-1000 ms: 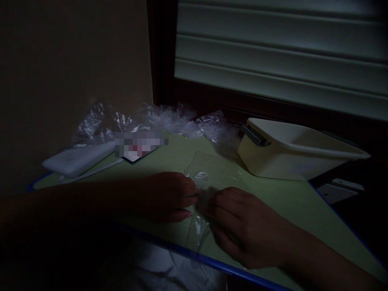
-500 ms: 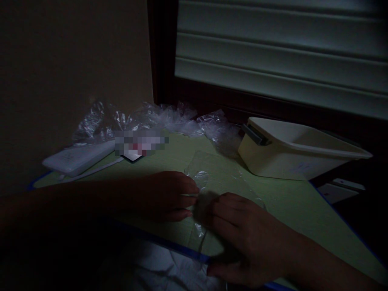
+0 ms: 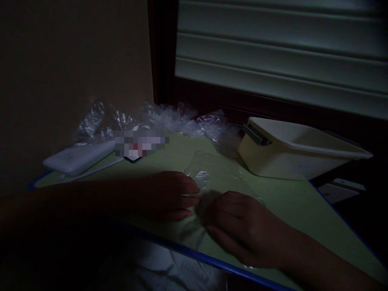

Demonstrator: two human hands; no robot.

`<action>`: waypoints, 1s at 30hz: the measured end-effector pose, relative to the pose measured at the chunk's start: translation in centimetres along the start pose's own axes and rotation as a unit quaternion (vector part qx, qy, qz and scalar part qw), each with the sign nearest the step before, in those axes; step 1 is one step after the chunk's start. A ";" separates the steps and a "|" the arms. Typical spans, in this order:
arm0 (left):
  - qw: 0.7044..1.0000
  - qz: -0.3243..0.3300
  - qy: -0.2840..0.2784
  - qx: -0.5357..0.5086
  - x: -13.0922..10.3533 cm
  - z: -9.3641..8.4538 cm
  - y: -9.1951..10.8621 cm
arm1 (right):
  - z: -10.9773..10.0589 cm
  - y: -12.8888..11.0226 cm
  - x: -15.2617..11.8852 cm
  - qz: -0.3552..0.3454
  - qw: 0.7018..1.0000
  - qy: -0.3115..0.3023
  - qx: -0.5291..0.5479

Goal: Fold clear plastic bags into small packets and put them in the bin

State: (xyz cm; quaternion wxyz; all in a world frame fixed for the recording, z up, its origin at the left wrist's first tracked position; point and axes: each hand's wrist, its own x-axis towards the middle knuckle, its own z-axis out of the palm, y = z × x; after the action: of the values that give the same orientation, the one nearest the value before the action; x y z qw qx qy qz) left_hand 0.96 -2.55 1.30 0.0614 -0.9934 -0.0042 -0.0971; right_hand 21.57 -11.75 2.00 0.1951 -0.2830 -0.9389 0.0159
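Note:
A thin clear plastic bag [image 3: 222, 171] lies on the pale green tabletop, partly under both hands. My left hand [image 3: 172, 196] rests on its left side, fingers bent and closed on the film, with a pale strip showing between the fingers. Just to the right, my right hand [image 3: 245, 228] is curled over the bag, thumb tucked in towards the fingers. The film under the right palm is hidden. A small gap with crinkled plastic separates the fingertips of the two hands.
Crumpled clear plastic [image 3: 169, 117] lines the table's back edge. A white slab-like object [image 3: 80, 157] with a strap lies left, beside a partly pixelated card or packet [image 3: 135, 151]. A cream bin [image 3: 279, 161] with a dark handle stands at right. The green table [image 3: 315, 226] has a blue edge.
My right thumb has moved up from the table's front edge and closed towards the fingers. The near part of the bag has shifted with it. My left hand has hardly moved.

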 end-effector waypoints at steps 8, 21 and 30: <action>0.999 0.034 0.002 -0.019 -0.1 0.0 -0.2 | -0.4 0.3 -0.1 0.122 0.983 0.039 0.133; 0.999 0.035 0.001 -0.010 -0.3 0.2 -0.2 | 0.5 1.7 -0.3 0.358 0.899 0.099 0.234; 1.000 0.024 -0.008 -0.004 -0.2 -0.2 0.1 | 1.0 2.3 -0.4 0.408 0.892 0.075 0.179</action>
State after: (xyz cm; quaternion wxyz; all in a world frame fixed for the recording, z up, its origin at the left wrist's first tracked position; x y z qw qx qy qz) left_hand 0.69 -2.64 1.44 0.0600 -0.9941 0.0191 -0.0879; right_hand 22.69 -9.90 0.58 0.2890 -0.6019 -0.7044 0.2408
